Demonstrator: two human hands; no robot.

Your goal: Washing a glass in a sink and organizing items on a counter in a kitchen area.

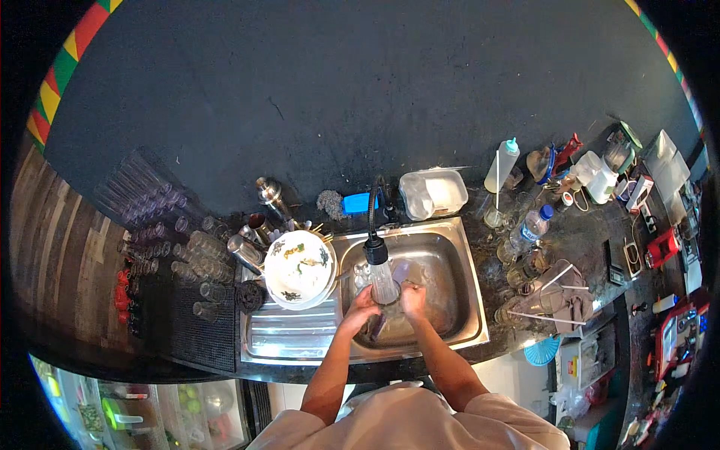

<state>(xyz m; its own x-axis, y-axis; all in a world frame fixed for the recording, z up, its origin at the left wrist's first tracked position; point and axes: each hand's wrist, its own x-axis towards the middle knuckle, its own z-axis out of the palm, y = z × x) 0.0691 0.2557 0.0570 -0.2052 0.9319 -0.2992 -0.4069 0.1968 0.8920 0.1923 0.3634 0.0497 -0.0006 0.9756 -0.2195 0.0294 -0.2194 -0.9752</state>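
Note:
Water runs from the black-necked faucet (376,250) into the stainless steel sink (453,304). Under the stream, my left hand (361,311) curls around what looks like a clear drinking glass (388,299), blurred by the water. My right hand (413,299) is at its right side with fingers bent; whether it holds anything is hidden. Clear glassware (361,277) lies in the basin behind my left hand. A dark, narrow object (378,327) is on the basin floor between my forearms, too unclear to name.
Stacked white plates (298,267) with food scraps stand on the ribbed drainboard (292,334). Left are rows of glasses (208,256) and a cocktail shaker (270,191). A plastic tub (447,194) sits behind the sink; a water bottle (533,225) and used glasses (520,309) stand right.

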